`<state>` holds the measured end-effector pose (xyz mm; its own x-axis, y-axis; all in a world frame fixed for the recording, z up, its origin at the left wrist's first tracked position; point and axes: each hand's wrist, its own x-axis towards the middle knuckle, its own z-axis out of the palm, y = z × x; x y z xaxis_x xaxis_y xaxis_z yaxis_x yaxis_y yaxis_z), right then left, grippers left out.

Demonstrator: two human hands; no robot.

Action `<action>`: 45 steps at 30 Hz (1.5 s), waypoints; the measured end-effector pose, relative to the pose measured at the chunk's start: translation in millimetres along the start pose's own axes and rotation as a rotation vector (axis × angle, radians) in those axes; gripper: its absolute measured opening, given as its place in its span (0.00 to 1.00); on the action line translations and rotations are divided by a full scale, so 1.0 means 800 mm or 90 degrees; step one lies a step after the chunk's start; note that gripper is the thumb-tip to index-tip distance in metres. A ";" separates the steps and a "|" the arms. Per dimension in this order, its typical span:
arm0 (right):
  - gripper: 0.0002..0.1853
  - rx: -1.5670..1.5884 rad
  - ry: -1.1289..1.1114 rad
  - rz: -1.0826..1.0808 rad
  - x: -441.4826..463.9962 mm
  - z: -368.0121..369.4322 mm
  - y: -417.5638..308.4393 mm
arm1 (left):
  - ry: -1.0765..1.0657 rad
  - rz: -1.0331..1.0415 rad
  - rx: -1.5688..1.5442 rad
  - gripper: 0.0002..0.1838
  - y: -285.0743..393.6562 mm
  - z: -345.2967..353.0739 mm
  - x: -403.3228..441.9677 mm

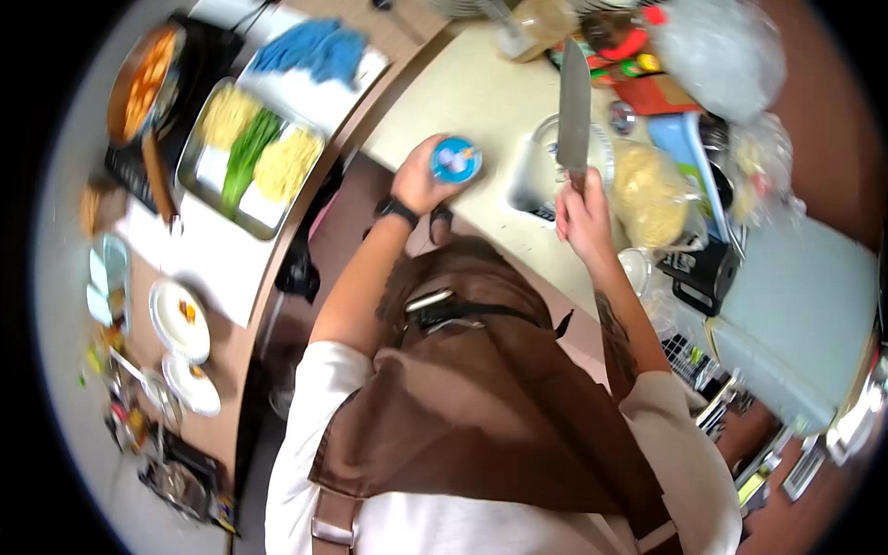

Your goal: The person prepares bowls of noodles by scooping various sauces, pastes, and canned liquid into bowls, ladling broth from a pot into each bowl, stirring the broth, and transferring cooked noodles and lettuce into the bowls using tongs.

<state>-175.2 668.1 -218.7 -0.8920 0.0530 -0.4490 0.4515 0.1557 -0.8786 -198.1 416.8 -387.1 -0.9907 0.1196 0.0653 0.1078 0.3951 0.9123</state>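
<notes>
Over the pale kitchen surface (416, 102), the right hand's (583, 215) fingers grip a bare knife (574, 106) that a careless turn could swing into the left hand (421, 174), whose fingers wrap a blue-topped container (456, 160) near the edge.

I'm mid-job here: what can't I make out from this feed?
- Blue-topped container in the left hand, head view: print too blurred to read.
- Knife, head view: most of its handle hidden by the right hand.
- Clear plastic bag, head view: contents lost to blur and glare.
</notes>
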 end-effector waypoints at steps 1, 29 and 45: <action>0.10 0.000 0.032 -0.004 -0.019 -0.032 -0.015 | 0.007 -0.006 -0.024 0.42 -0.005 0.002 0.000; 0.30 -1.116 0.152 -0.249 0.382 -0.537 0.050 | 0.121 -0.085 0.010 0.42 0.175 -0.053 -0.070; 0.56 -0.221 -0.752 -0.475 -0.048 0.207 -0.076 | 0.426 -0.072 0.080 0.48 0.210 -0.173 -0.254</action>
<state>-164.3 493.5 -174.8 -0.2946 -0.9531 0.0688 -0.2852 0.0190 -0.9583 10.2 333.0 -191.0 -0.8302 -0.5007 0.2449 -0.0302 0.4792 0.8772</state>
